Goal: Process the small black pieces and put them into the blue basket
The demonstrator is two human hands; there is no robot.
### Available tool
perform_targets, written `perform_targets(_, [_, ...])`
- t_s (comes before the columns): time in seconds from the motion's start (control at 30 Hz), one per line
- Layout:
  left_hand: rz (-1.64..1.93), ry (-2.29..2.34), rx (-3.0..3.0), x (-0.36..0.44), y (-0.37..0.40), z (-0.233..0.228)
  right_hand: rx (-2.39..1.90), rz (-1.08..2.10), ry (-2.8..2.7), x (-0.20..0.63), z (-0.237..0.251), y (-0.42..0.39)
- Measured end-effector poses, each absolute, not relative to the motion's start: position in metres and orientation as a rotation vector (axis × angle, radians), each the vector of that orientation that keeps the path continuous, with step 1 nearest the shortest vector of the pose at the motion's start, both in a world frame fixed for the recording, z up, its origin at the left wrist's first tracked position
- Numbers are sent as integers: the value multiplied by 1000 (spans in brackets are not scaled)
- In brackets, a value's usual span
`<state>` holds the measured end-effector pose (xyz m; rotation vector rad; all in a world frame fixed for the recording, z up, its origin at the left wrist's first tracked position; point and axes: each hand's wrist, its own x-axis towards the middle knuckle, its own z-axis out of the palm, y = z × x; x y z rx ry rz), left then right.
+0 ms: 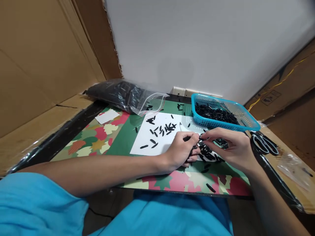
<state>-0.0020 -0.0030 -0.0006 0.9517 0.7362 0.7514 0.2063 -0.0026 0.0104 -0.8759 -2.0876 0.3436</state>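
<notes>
- The left hand (180, 152) grips a small bundle of black pieces (194, 151), fingers curled shut around them, above the near right corner of one white sheet (147, 139).
- The right hand (230, 146) pinches one black piece (202, 135) at its fingertips, meeting the left.
- Roughly twenty loose pieces (162, 128) lie scattered on the sheet; its left half is bare.
- One blue basket (197, 113), one plastic bag (120, 93), one pair of scissors (264, 144) at the mat's right edge.
</notes>
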Motion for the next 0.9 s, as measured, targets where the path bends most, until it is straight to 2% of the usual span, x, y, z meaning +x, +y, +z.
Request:
perform_targets(0.77, [674, 782, 906, -1, 7, 3, -923, 407, -1924, 201, -1, 3])
perform_targets(0.9, [667, 757, 902, -2, 8, 0, -902, 305, -1921, 201, 1, 3])
